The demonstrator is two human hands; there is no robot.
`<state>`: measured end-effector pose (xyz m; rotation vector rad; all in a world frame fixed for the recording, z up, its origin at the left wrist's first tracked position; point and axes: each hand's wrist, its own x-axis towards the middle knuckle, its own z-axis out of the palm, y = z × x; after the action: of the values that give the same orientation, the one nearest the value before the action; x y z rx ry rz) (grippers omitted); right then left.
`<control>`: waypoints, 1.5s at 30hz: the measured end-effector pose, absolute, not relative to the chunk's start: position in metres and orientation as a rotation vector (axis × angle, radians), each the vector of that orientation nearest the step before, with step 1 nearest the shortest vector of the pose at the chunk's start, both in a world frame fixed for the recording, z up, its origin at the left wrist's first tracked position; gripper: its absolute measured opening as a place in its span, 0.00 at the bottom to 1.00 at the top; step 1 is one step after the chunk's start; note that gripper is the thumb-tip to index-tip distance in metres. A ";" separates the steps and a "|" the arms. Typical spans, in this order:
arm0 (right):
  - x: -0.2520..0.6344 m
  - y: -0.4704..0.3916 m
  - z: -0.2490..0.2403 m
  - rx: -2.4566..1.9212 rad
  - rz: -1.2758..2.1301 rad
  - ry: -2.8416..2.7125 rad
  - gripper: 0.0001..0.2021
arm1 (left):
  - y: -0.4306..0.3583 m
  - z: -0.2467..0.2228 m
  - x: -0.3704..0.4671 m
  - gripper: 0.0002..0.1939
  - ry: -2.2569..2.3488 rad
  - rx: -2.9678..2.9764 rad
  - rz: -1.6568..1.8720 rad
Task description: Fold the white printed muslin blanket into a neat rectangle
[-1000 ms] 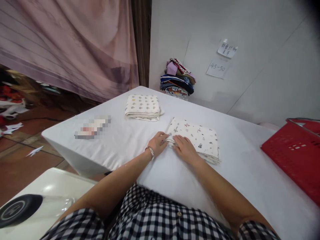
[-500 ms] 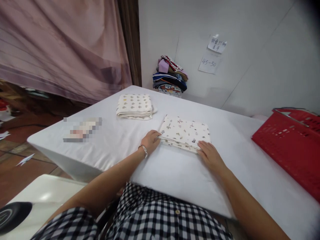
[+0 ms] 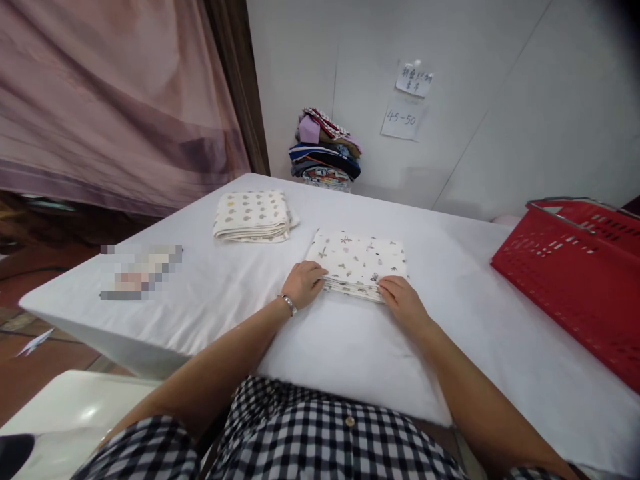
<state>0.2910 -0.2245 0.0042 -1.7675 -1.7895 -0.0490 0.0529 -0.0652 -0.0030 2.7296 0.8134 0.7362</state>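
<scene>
- Your left hand (image 3: 304, 285) reached forward with its back upward, a bracelet (image 3: 289, 305) at the wrist. Its fingers were bent and nearly closed, pinching the near left corner of the printed cloth (image 3: 357, 259).
- Your right hand (image 3: 401, 300) mirrored it from the other side, angled inward. Its fingers lay close together, with the fingertips holding the near right corner; the thumb was hard to make out.
- Both forearms came in low over the front of the table (image 3: 480, 327), spread wide at the elbows and converging on the cloth.
- The cloth lay flat in front of you, folded in several layers, their edges showing between your two hands.
- The table's front edge ran just ahead of your checked shirt (image 3: 300, 440), and the far edge ran along the wall (image 3: 465, 133), beyond the cloth.
- To the right, white tabletop stretched between the cloth and the red basket (image 3: 575, 273), which stood well apart from your right hand.
- To the left, you had a narrower gap before the second folded cloth (image 3: 253, 215), set farther back; a pixelated item (image 3: 140, 273) lay near the table's left edge.
</scene>
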 end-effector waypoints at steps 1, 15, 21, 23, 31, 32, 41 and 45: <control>0.291 -0.225 0.002 -1.765 -0.032 -1.764 0.16 | -0.064 -0.005 0.052 0.13 0.796 2.724 0.755; 0.291 -0.228 -0.001 -1.747 -0.045 -1.747 0.13 | -0.063 -0.007 0.042 0.09 0.789 2.648 0.979; 0.290 -0.228 -0.003 -1.738 -0.034 -1.674 0.13 | -0.063 -0.002 0.044 0.12 0.783 2.682 0.873; 0.289 -0.228 -0.003 -1.727 -0.055 -1.681 0.12 | -0.063 -0.002 0.045 0.12 0.777 2.696 0.870; 0.290 -0.225 -0.007 -1.717 -0.123 -1.717 0.10 | -0.062 -0.009 0.043 0.10 0.668 2.687 1.084; 0.290 -0.225 -0.008 -1.717 -0.123 -1.711 0.10 | -0.063 -0.008 0.043 0.09 0.660 2.692 1.104; 0.290 -0.223 -0.010 -1.719 -0.194 -1.664 0.11 | -0.069 -0.004 0.045 0.08 0.618 2.853 1.032; 0.288 -0.224 -0.009 -1.681 -0.247 -1.702 0.11 | -0.069 -0.005 0.047 0.10 0.667 2.859 1.033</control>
<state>0.2879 -0.2241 -0.0091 -1.6809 -1.7016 -0.2472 0.0474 -0.0685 -0.0050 2.8589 0.6668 1.0325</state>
